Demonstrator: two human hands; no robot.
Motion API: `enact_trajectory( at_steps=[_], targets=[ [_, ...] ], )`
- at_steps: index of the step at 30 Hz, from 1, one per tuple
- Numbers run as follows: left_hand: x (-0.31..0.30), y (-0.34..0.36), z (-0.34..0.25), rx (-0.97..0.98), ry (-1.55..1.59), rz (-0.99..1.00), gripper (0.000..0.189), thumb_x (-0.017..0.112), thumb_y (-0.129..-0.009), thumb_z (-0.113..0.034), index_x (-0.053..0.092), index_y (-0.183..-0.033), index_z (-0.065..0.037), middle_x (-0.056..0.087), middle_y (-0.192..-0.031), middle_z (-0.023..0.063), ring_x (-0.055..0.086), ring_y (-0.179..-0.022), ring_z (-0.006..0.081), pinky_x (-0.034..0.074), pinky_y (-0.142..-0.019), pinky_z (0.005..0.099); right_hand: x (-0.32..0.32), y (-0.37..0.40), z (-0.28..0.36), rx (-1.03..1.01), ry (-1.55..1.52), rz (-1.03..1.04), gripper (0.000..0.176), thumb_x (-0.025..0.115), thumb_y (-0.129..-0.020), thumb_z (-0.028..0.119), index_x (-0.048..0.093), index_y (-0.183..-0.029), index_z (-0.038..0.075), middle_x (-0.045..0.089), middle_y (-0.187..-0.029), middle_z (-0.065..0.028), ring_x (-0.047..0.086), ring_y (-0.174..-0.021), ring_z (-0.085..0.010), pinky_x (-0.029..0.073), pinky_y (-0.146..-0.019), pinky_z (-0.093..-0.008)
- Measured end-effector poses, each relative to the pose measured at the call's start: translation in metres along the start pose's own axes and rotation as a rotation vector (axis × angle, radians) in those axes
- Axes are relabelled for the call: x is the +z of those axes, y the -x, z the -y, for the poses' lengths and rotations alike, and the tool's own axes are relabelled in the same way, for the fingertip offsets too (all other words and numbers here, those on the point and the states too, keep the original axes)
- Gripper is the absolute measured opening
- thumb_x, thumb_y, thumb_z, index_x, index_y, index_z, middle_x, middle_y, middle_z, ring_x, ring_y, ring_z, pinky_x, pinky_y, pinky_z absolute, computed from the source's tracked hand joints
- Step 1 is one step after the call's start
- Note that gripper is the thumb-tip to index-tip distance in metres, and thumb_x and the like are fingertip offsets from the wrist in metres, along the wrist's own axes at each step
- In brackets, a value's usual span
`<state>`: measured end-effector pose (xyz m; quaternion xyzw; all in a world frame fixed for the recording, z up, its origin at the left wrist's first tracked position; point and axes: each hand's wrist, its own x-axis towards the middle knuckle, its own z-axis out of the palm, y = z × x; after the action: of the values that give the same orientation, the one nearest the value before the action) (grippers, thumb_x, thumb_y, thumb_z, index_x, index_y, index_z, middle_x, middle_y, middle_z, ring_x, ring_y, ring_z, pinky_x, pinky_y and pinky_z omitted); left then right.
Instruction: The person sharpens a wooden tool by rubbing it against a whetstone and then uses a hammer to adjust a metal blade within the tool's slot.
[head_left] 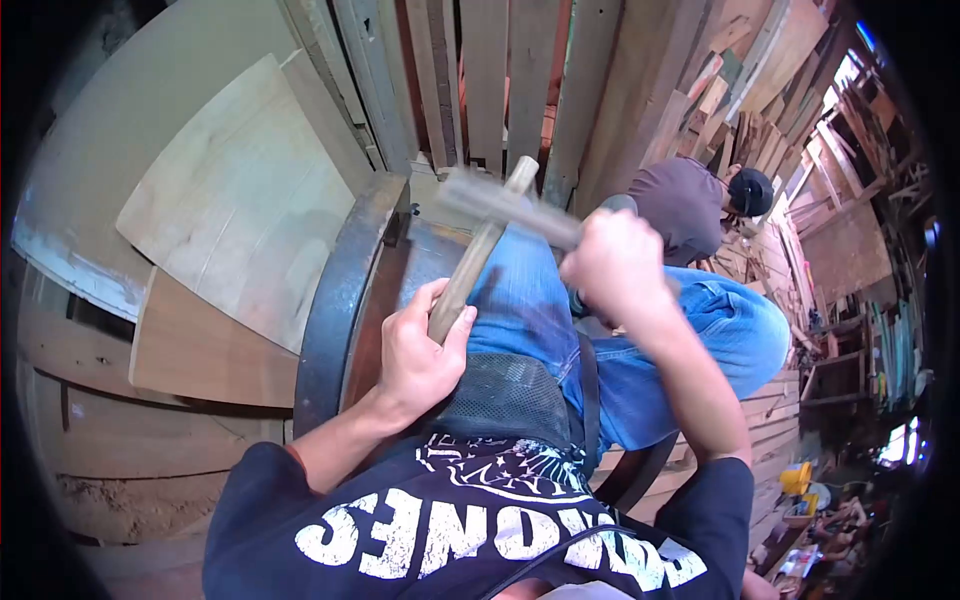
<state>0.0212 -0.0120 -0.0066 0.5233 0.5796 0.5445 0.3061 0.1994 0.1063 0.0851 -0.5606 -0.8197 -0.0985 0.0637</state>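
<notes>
My left hand (422, 350) is closed around the lower end of a slim wooden stick (466, 272), its thumb along one side. The stick slants up and away over my jeans, its pale cut end at the top. In my right hand (620, 262), a fist, is a long flat grey tool (535, 216), smeared by motion; I cannot tell its exact kind. The tool crosses over the upper part of the stick in this view. Its grip is hidden by my fingers.
Left of my legs stands a curved dark-edged piece (335, 300), with large boards (235, 200) beyond it. Upright planks (485, 80) line the front. Another person in a dark cap (750, 190) bends over at the right, near stacked scrap wood. A yellow container (796, 478) sits lower right.
</notes>
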Motion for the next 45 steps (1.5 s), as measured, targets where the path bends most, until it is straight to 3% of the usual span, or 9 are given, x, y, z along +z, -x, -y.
enact_trajectory(
  at_steps=[6,8,16,24,29,31,42,43,45],
  targets=[
    [0.0,0.006,0.001,0.056,-0.059,0.019,0.025,0.07,-0.088,-0.005,0.059,-0.108,0.005,0.069,-0.083,0.0074,0.062,-0.074,0.0081,0.049,-0.064,0.0256,0.0,0.049,0.025,-0.23,-0.082,0.067,0.019,0.066,-0.069,0.017,0.067,-0.07,-0.002,0.063,-0.069,-0.0255,0.067,-0.068,-0.0388,0.056,-0.068,-0.0475],
    [0.002,0.001,-0.001,-0.001,-0.018,-0.027,0.026,0.071,-0.084,-0.008,0.06,-0.103,0.006,0.07,-0.084,0.0212,0.072,-0.077,0.0271,0.053,-0.067,0.0347,0.009,0.028,0.007,-0.141,-0.071,-0.001,0.018,0.066,-0.069,0.016,0.068,-0.071,-0.002,0.064,-0.069,-0.0251,0.066,-0.068,-0.0405,0.056,-0.067,-0.0477],
    [-0.006,-0.005,-0.009,-0.473,0.514,0.407,0.033,0.062,-0.096,-0.014,0.033,-0.104,0.0,0.062,-0.074,0.0099,0.06,-0.056,0.0156,0.047,-0.052,0.0311,-0.001,0.035,0.007,-0.154,-0.167,0.113,0.019,0.065,-0.071,0.017,0.065,-0.066,-0.001,0.062,-0.062,-0.0236,0.065,-0.065,-0.0423,0.055,-0.067,-0.0499],
    [-0.002,0.0,-0.005,-0.175,0.342,0.29,0.022,0.06,-0.099,-0.022,0.052,-0.086,-0.006,0.045,-0.053,-0.0052,0.038,-0.037,0.0025,0.027,-0.032,0.0217,0.002,-0.002,-0.025,0.048,-0.07,-0.173,0.023,0.067,-0.068,0.021,0.067,-0.073,-0.002,0.063,-0.072,-0.0254,0.064,-0.07,-0.0405,0.055,-0.07,-0.0484],
    [0.004,-0.002,0.0,0.133,0.142,0.135,0.018,0.064,-0.092,-0.014,0.066,-0.1,0.001,0.066,-0.079,0.0059,0.06,-0.075,0.0142,0.049,-0.071,0.0333,-0.008,0.043,0.019,-0.201,-0.129,0.227,0.022,0.067,-0.069,0.021,0.069,-0.072,0.0,0.065,-0.07,-0.0227,0.068,-0.071,-0.0391,0.057,-0.072,-0.0466],
    [-0.008,-0.004,-0.011,-0.198,0.075,0.223,0.022,0.063,-0.093,-0.019,0.064,-0.099,0.003,0.066,-0.075,0.0098,0.061,-0.07,0.0152,0.049,-0.066,0.0343,-0.013,0.005,0.002,-0.022,-0.042,0.109,0.021,0.067,-0.071,0.02,0.068,-0.075,0.0,0.065,-0.072,-0.0208,0.069,-0.072,-0.0363,0.057,-0.069,-0.0438],
    [-0.002,0.001,-0.004,-0.148,-0.012,0.209,0.019,0.063,-0.095,-0.018,0.06,-0.089,-0.001,0.055,-0.067,-0.0021,0.047,-0.064,0.006,0.04,-0.056,0.0281,0.002,0.024,0.01,-0.127,-0.01,-0.015,0.018,0.063,-0.072,0.018,0.068,-0.077,0.001,0.065,-0.07,-0.0202,0.069,-0.07,-0.0365,0.056,-0.069,-0.0473],
    [0.0,0.001,-0.001,-0.004,-0.029,0.149,0.025,0.063,-0.093,-0.022,0.059,-0.088,0.002,0.057,-0.063,0.0134,0.057,-0.059,0.0177,0.046,-0.057,0.0373,-0.008,0.037,0.025,-0.231,-0.043,0.265,0.018,0.063,-0.072,0.018,0.068,-0.078,0.001,0.066,-0.076,-0.0219,0.069,-0.07,-0.037,0.056,-0.069,-0.0473],
    [-0.004,-0.001,-0.005,-0.076,-0.039,0.188,0.025,0.063,-0.093,-0.022,0.059,-0.088,0.002,0.057,-0.063,0.0136,0.057,-0.059,0.0178,0.046,-0.058,0.0378,0.005,0.034,0.014,-0.179,-0.063,0.085,0.018,0.063,-0.073,0.017,0.068,-0.077,0.001,0.066,-0.075,-0.022,0.069,-0.071,-0.0366,0.057,-0.068,-0.046]
  ],
)
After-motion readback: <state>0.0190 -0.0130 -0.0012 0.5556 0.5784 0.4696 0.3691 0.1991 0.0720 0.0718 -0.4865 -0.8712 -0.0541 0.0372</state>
